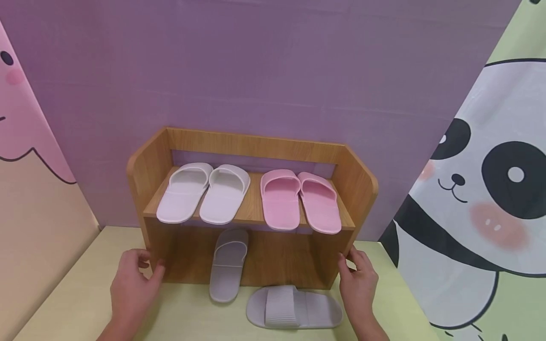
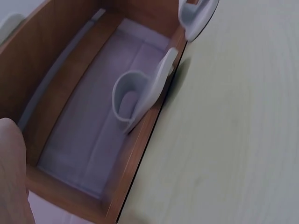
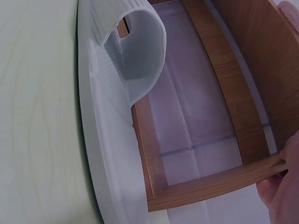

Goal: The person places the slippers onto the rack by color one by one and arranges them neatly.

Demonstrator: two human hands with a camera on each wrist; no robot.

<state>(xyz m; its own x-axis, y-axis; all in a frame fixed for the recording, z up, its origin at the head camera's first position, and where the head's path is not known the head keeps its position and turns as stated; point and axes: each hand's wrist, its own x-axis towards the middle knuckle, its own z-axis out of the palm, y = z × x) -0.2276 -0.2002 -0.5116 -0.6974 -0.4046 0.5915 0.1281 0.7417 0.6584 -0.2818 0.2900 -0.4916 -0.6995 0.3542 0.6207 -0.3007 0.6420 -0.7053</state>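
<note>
A wooden two-tier shoe rack (image 1: 256, 145) stands against the purple backdrop. My left hand (image 1: 135, 284) holds the lower front of its left side panel, thumb on the inner side. On the opposite side panel my right hand (image 1: 359, 284) pinches the front edge; the right wrist view shows this hand (image 3: 285, 186) at the panel's edge. A grey slipper (image 1: 226, 279) lies partly on the lower level, its toe end jutting out over the table. Crosswise in front of the rack lies another grey slipper (image 1: 315, 310), close to my right hand.
The upper shelf carries a pair of white slippers (image 1: 179, 203) on the left and a pair of pink slippers (image 1: 281, 208) on the right. Below is a pale yellow table (image 1: 179, 317). A panda-printed panel (image 1: 503, 189) stands on the right and a pink cartoon panel (image 1: 30, 123) on the left.
</note>
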